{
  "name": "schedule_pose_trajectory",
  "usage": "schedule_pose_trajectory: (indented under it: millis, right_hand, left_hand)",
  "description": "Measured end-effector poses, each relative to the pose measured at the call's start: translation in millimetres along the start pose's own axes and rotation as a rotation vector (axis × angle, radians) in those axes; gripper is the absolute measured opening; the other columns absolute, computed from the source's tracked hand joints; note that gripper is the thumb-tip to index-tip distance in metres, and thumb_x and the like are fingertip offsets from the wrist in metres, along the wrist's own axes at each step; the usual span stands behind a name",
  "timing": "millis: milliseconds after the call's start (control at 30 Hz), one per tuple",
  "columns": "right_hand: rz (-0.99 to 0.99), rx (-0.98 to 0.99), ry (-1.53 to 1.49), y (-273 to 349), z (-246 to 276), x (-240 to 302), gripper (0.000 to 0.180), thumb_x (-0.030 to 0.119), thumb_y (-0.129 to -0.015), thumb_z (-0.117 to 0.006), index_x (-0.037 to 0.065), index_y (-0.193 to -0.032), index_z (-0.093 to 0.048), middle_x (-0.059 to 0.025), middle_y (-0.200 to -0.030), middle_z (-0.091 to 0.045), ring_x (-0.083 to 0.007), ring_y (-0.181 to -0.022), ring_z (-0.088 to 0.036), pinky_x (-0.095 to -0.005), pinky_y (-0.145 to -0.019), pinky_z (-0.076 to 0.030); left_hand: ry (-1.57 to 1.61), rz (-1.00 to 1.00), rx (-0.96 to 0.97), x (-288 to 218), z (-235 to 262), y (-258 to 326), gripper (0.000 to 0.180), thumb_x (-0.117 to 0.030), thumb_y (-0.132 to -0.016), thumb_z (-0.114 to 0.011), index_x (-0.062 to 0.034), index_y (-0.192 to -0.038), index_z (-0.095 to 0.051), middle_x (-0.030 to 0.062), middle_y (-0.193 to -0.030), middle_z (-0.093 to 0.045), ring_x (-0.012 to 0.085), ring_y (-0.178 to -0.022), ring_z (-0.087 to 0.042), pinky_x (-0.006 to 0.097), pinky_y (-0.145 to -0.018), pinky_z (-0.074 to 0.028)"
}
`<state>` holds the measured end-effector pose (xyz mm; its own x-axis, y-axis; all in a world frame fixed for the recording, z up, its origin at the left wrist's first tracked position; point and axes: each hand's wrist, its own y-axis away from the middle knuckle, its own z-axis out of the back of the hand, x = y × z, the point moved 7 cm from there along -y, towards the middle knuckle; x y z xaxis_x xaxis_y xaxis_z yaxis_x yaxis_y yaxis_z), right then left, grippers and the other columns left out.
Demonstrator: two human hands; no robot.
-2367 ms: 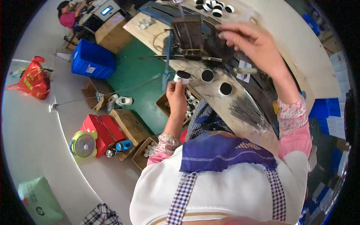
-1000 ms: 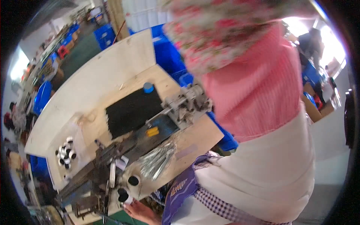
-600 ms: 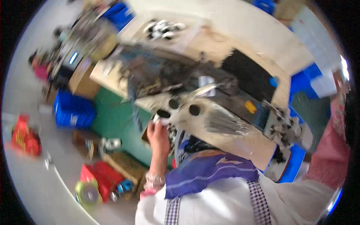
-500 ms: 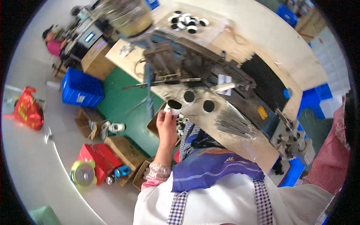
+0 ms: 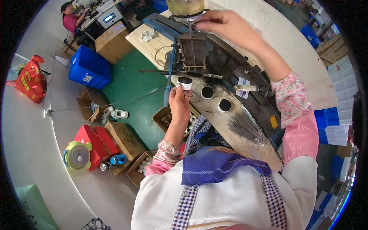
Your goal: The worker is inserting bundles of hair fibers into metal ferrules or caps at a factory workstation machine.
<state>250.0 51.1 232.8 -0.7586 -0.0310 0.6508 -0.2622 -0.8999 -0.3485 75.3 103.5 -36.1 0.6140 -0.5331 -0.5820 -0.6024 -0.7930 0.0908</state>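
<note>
A white piece in the left hand, the right hand up at the container

Closest to me, the blue apron spreads over the person's front and hides part of the checked cloth below. Just past it, the left hand has the white piece pinched between thumb and fingers, black top upward, over the near edge of the bench; the lower part of the piece is covered by those fingers. Under that hand sits a carton, partly hidden by the forearm, its contents hard to make out.

On the bench stand two more black-topped pieces, the nearer piece and the farther piece, well apart from the dark machine. Beside them lies a fan of dark bristles, its lower end lost in glare.

Beyond, the right hand reaches across the machine, fingers bent by the container's base. I can't tell whether they grip anything, or quite touch it. The container itself is cut off at the top, and the hand and forearm cover some of the bench behind.

Farther off, past a blue crate, a co-worker sits at a boxy device, small and indistinct.
</note>
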Motion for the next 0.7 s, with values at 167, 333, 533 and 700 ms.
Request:
schedule_pose_trajectory:
  millis: [167, 333, 533, 700]
  right_hand:
    - [0.128, -0.048, -0.067, -1.9, -40.3, -0.1, 0.028, 0.024, -0.085, -0.068, 0.001, -0.102, -0.066, -0.0060, -0.092, -0.068, -0.0113, -0.089, -0.062, -0.0257, -0.081, -0.047]
    - [-0.046, -0.196, -0.100, 22.3, -31.7, -1.3, 0.025, 0.024, -0.087, -0.065, 0.000, -0.092, -0.063, -0.0061, -0.081, -0.066, -0.0121, -0.075, -0.062, -0.0271, -0.069, -0.049]
    - [-0.361, 0.204, -0.611, 121.7, -149.4, -54.4, 0.022, 0.017, -0.093, -0.056, 0.000, -0.105, -0.064, -0.0028, -0.091, -0.066, -0.0088, -0.080, -0.060, -0.0254, -0.072, -0.050]
    - [-0.285, 0.307, -0.712, 102.0, -225.0, -108.6, 0.033, 0.024, -0.095, -0.053, -0.001, -0.113, -0.061, -0.0020, -0.099, -0.067, -0.0082, -0.087, -0.058, -0.0263, -0.079, -0.047]
  left_hand:
    - [0.026, 0.016, -0.041, 8.3, 6.2, -6.8, 0.012, -0.016, -0.093, -0.058, -0.0062, -0.091, -0.053, 0.0059, -0.098, -0.063, 0.0166, -0.091, -0.062, 0.031, -0.084, -0.050]
    - [0.021, 0.022, -0.046, -6.3, 6.8, -2.1, 0.011, -0.015, -0.092, -0.058, -0.0063, -0.089, -0.052, 0.0058, -0.094, -0.063, 0.0168, -0.089, -0.061, 0.032, -0.083, -0.050]
    - [-0.048, 0.013, -0.121, -32.6, 11.2, 45.1, 0.014, -0.015, -0.092, -0.058, -0.0049, -0.099, -0.051, 0.0053, -0.101, -0.061, 0.0170, -0.095, -0.060, 0.033, -0.086, -0.047]
    - [-0.065, -0.015, -0.126, -41.4, 21.5, 68.2, 0.018, -0.019, -0.090, -0.060, -0.0042, -0.096, -0.052, 0.0072, -0.098, -0.063, 0.0161, -0.087, -0.060, 0.029, -0.075, -0.048]
